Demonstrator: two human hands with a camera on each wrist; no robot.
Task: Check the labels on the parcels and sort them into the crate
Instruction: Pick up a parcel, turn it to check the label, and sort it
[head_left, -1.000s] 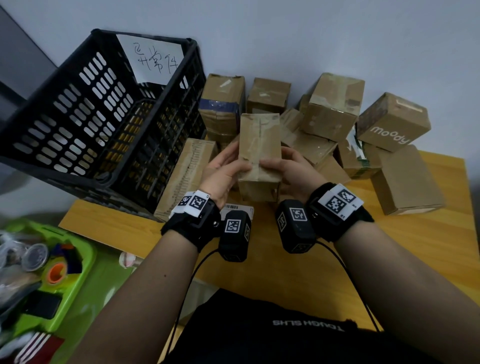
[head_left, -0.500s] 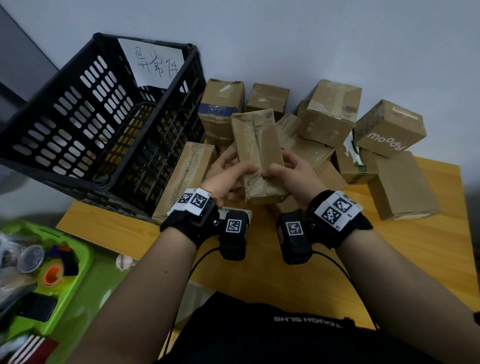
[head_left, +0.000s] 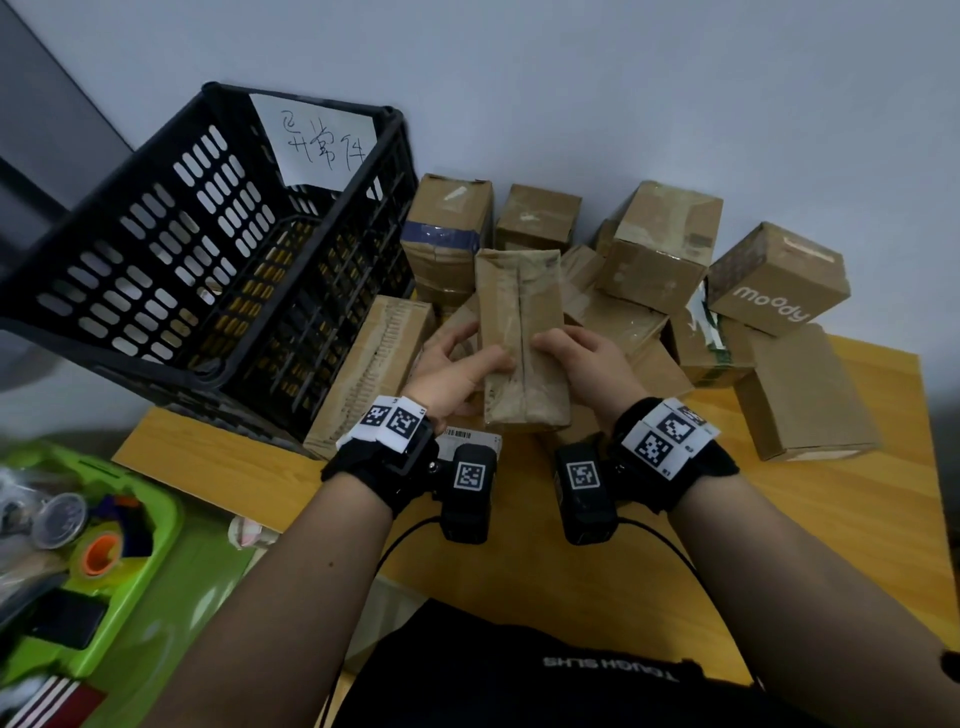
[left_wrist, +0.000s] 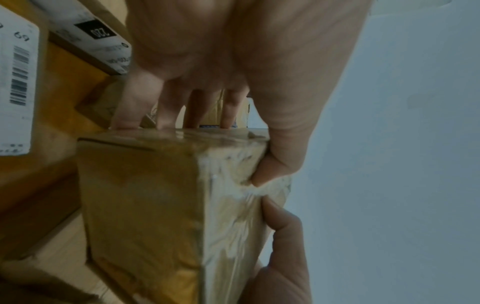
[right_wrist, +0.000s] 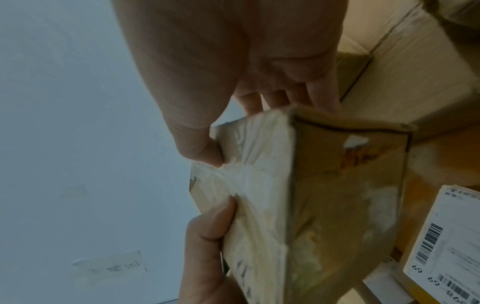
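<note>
Parcels lie heaped at the far side of the wooden table (head_left: 779, 519); head view: one tall taped parcel (head_left: 522, 338) is held upright above the near edge of the heap, left hand (head_left: 452, 364) and right hand (head_left: 582, 358) each gripping a side with thumbs on the near face, presumably so its faces can be turned in search of a label; none shows on the seamed face presented; roughly ten further parcels rest behind and beside it; one black crate (head_left: 208, 249), far left, tilts its mouth toward the person and carries one handwritten paper sign (head_left: 322, 140), its inside holding no parcel that I can see. Left wrist view: four fingers (left_wrist: 130, 115) behind the parcel, thumb in front; two printed labels lie beyond. Right wrist view: same clasp mirrored; one barcoded label (right_wrist: 441, 236) lies flat below.
</note>
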